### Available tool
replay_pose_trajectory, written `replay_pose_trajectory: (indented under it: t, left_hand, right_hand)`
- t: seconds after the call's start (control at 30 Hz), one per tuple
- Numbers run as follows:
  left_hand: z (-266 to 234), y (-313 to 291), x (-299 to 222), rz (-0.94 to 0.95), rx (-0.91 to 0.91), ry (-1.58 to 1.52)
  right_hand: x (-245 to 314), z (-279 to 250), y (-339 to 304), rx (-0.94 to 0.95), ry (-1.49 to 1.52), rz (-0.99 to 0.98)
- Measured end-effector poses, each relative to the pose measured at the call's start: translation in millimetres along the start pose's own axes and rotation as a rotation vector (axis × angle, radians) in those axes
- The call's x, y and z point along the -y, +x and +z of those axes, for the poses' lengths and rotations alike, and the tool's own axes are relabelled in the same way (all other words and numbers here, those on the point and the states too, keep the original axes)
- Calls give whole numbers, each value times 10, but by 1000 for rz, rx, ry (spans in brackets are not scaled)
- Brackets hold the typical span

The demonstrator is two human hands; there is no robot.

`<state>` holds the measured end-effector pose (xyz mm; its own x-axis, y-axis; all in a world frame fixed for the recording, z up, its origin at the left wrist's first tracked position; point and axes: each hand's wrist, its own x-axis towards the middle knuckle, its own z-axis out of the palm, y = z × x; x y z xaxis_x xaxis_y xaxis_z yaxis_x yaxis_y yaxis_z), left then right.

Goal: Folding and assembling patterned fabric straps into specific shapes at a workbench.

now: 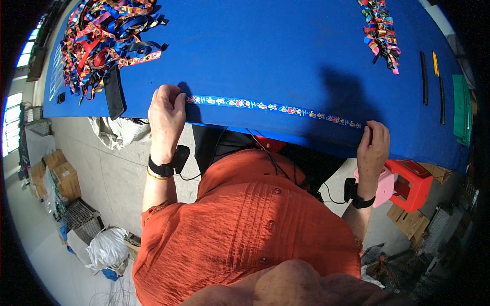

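A narrow blue ribbon (275,106) with small colourful cartoon figures stretches taut and straight along the near edge of the blue-covered table (255,51). My left hand (168,112) pinches its left end between thumb and fingers. At the opposite end, the thumb and fingers of my right hand (375,145) are closed on the ribbon. The ribbon's very tips are hidden by my fingers. Each wrist wears a black strap with a small dark device.
A tangled heap of colourful ribbons (102,46) lies far left beside a flat black object (115,94). More ribbons (380,30), a black strip (423,79), a yellow-and-black stick (438,76) and a green tray (461,109) lie right. A red stool (408,186) stands below.
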<state>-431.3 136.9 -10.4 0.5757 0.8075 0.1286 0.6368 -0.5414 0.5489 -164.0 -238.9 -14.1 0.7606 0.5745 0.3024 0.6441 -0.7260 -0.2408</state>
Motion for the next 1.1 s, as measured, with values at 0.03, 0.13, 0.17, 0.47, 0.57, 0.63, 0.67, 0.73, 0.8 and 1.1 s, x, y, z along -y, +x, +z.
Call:
replay_pose_trajectory:
  t: [0.03, 0.13, 0.17, 0.47, 0.57, 0.63, 0.67, 0.73, 0.8, 1.1]
  left_hand:
    - [-14, -13, -40, 0, 2, 1]
    - [-4, -88, -146, 104, -87, 181]
    - [6, -119, -168, 194, -145, 198]
    - [442, -474, -804, 637, 77, -60]
    - [567, -503, -943, 695, 132, -66]
    - [623, -501, -981, 711, 149, -81]
    - [656, -502, -984, 718, 162, -80]
    - [665, -505, -974, 710, 174, -52]
    - [645, -510, -938, 695, 172, -29]
    - [505, -431, -748, 603, 108, 83]
  right_hand:
    - [-9, 5, -1, -1, -3, -3]
    - [-1, -7, 1, 6, -8, -3]
    - [12, -21, 10, 14, -5, -4]
    - [692, -16, 141, 43, 216, -248]
    - [1009, 116, 141, 101, 255, -330]
    - [1142, 233, 128, 102, 380, -468]
    - [1209, 302, 123, 100, 363, -458]
    - [1290, 377, 138, 136, 365, -505]
    - [1322, 412, 169, 131, 366, -532]
    - [819, 234, 140, 62, 285, -337]
